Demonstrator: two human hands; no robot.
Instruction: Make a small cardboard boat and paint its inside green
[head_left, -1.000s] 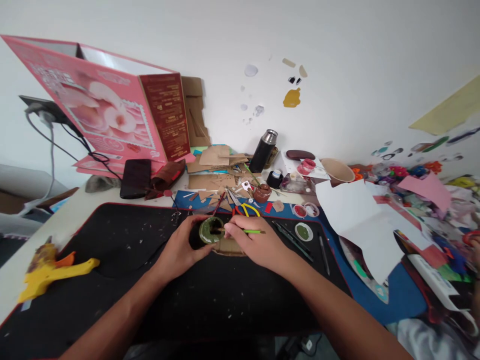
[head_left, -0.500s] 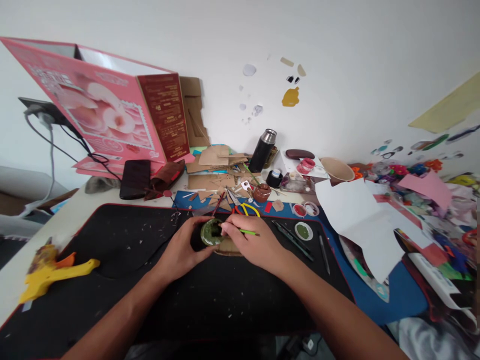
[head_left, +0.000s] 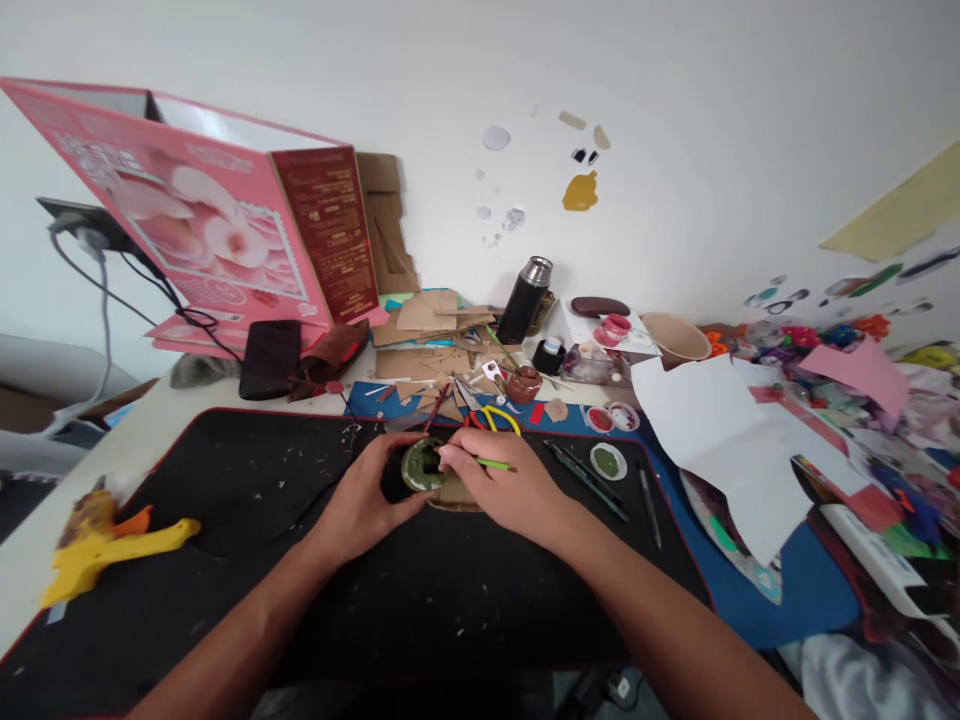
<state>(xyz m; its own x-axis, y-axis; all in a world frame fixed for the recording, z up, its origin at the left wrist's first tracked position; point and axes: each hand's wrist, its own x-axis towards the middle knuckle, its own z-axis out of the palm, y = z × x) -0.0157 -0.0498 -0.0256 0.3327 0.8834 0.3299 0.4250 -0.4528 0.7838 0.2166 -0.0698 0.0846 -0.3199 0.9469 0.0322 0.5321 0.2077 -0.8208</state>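
Observation:
My left hand (head_left: pixel 376 490) is closed round a small jar of green paint (head_left: pixel 412 468), its thumb along the near side and its fingers at the far side. The open mouth of the jar leans toward the right. A thin paintbrush with a bright green handle (head_left: pixel 495 465) is pinched in my right hand (head_left: pixel 504 482). Its tip is at the jar's mouth, and my fingers partly hide it. Beneath my right hand lies a brown cardboard piece (head_left: pixel 454 495), mostly covered. To the right, a white-rimmed lid with green paint (head_left: pixel 608 462) rests on the black mat (head_left: pixel 390 610).
A yellow glue gun (head_left: pixel 105 545) lies at the left. Behind my hands are yellow-handled pliers (head_left: pixel 501 416), cardboard scraps (head_left: pixel 427 362), a brown paint jar (head_left: pixel 523 385) and a black thermos (head_left: pixel 523 310). Dark pens (head_left: pixel 589 482) and white paper (head_left: pixel 705 420) lie to the right.
The brush and my right hand have shifted very slightly left at the jar's mouth. The left hand keeps its hold on the jar.

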